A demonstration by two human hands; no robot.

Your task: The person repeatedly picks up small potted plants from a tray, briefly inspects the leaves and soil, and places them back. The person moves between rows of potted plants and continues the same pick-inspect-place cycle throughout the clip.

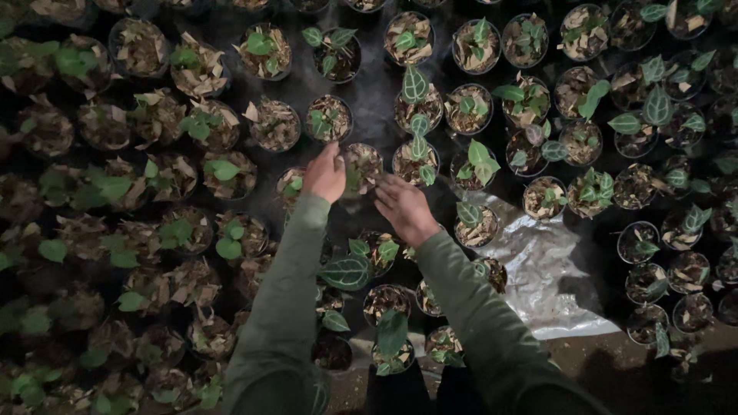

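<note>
over black ground sheet [377, 107], both hands [325, 174] on small pot [363, 165], potted seedlings [469, 107] around

both hands [324, 174] [405, 209] reach one small potted plant [363, 167].

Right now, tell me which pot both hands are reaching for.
The small pot between the left hand and right hand; other pots sit farther off.

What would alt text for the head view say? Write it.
Two green-sleeved arms reach down; the left hand and right hand meet at a small potted plant, among many dark pots of veined green seedlings. A crumpled plastic sheet lies right.
</note>
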